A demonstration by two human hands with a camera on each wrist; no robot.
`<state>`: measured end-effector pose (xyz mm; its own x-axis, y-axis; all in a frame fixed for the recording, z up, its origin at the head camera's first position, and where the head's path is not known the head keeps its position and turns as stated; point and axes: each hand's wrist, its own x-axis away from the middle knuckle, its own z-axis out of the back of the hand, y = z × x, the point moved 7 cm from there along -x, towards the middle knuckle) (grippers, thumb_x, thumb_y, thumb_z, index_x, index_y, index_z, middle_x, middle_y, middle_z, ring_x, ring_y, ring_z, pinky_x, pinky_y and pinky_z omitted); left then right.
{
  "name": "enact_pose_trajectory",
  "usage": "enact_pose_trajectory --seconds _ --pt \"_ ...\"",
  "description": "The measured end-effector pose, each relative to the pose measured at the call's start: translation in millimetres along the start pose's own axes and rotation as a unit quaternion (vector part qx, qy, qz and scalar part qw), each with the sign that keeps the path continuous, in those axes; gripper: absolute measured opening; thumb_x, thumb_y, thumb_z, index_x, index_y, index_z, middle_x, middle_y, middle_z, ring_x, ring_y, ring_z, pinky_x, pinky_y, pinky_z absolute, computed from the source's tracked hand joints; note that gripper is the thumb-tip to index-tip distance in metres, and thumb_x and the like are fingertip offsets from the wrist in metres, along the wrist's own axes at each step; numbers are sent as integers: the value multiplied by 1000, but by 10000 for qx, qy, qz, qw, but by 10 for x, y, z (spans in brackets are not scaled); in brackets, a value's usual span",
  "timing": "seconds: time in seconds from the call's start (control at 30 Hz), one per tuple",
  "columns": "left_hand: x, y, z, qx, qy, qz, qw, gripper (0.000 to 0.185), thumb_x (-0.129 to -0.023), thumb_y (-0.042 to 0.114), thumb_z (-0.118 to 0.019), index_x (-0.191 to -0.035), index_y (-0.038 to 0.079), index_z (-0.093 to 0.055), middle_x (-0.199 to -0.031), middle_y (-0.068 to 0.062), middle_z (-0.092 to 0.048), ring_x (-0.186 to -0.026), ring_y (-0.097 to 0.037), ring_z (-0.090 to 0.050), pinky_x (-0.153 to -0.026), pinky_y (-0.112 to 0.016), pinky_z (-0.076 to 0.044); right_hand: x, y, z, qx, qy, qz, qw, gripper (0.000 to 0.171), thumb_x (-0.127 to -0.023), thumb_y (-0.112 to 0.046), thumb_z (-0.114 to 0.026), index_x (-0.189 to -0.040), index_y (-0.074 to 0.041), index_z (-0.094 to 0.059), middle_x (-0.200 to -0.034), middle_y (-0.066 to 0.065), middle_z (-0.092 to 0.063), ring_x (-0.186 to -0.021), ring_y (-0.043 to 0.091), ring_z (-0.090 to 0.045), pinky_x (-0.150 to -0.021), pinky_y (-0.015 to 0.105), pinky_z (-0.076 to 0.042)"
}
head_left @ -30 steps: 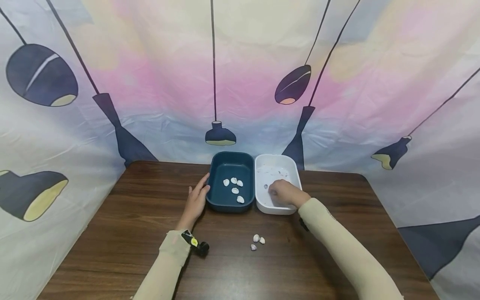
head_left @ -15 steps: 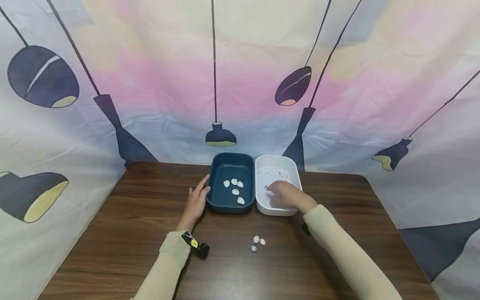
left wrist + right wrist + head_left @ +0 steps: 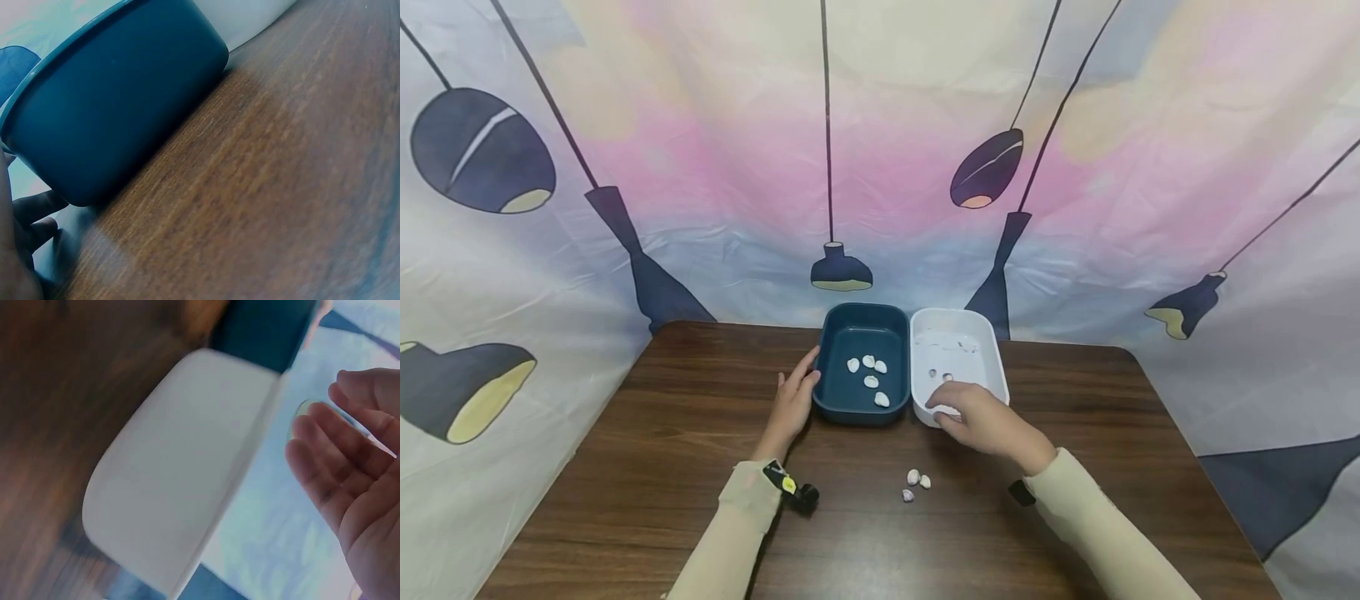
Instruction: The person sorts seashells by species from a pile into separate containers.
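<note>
My left hand [image 3: 792, 408] rests with extended fingers against the left side of a dark teal bin [image 3: 823, 408], which holds several white shells [image 3: 870, 382]. Beside it stands a white bin [image 3: 997, 367], with small shells [image 3: 932, 373] and dark flecks on its floor. Over the front part of the white bin hovers my right hand [image 3: 981, 419], fingers loosely bent. In the right wrist view these fingers [image 3: 312, 444] are apart from the thumb, and nothing shows between them. Part of the white bin's floor is hidden under this hand.
Three small pale shells [image 3: 913, 477] lie on the brown wooden table [image 3: 835, 550] in front of the bins. A fabric backdrop [image 3: 730, 167] printed with lamps hangs right behind the table's back edge. The bins stand side by side near that edge.
My right hand has drawn back toward the front of the white bin and its fingers have loosened. Another small shell in that bin has come into sight. My left hand stays put.
</note>
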<state>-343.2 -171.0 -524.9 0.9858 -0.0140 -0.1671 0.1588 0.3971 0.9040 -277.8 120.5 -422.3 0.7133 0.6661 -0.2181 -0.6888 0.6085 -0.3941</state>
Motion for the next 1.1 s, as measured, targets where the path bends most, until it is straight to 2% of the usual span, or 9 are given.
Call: enact_pose_trajectory --seconds 0.1,0.27,0.5,0.7,0.9,1.1 --pt "5 4 1 -11 -9 15 10000 51 -114 29 -41 -165 23 -39 -167 -8 -40 -154 -35 -36 -129 -52 12 79 -125 -52 -153 -95 237 9996 15 -94 -4 -75 -108 -8 -78 -103 0 -76 -95 13 -68 -91 37 -60" --pt "7 -5 8 -12 -18 9 10000 51 -115 31 -41 -165 24 -39 -167 -8 -40 -154 -35 -35 -129 -51 12 168 -207 -245 -303 -663 203 9971 14 -93 -7 -79 -107 -11 -79 -96 -8 -71 -85 3 -62 -81 26 -59" --pt "12 -7 0 -25 -29 11 10000 51 -115 29 -41 -166 24 -38 -167 -8 -39 -154 -35 -35 -129 -52 12 236 -226 -521 -289 -1369 11 9902 10 -90 -16 -84 -97 -13 -77 -87 -8 -71 -74 5 -60 -68 20 -54" --pt "0 -23 -1 -41 -38 -22 10000 52 -115 31 -40 -166 21 -37 -168 -8 -39 -154 -36 -35 -129 -52 12 192 -244 -632 -143 -1539 -91 9879 11 -87 -11 -85 -89 -14 -75 -74 -15 -59 -65 2 -51 -59 20 -48" --pt "5 -22 -7 -33 -60 23 10000 53 -115 32 -40 -167 23 -36 -168 -8 -39 -155 -35 -33 -129 -52 12 171 -237 -767 0 -1667 -94 9860 13 -86 -5 -83 -85 -14 -73 -71 -14 -58 -62 1 -50 -56 19 -47" --pt "5 -13 -3 16 -41 58 10000 52 -115 31 -40 -167 25 -36 -168 -7 -38 -156 -35 -31 -129 -53 12 174 -207 -803 12 -1665 -152 9859 14 -86 -3 -83 -86 -13 -73 -70 -14 -57 -61 1 -49 -54 19 -46"
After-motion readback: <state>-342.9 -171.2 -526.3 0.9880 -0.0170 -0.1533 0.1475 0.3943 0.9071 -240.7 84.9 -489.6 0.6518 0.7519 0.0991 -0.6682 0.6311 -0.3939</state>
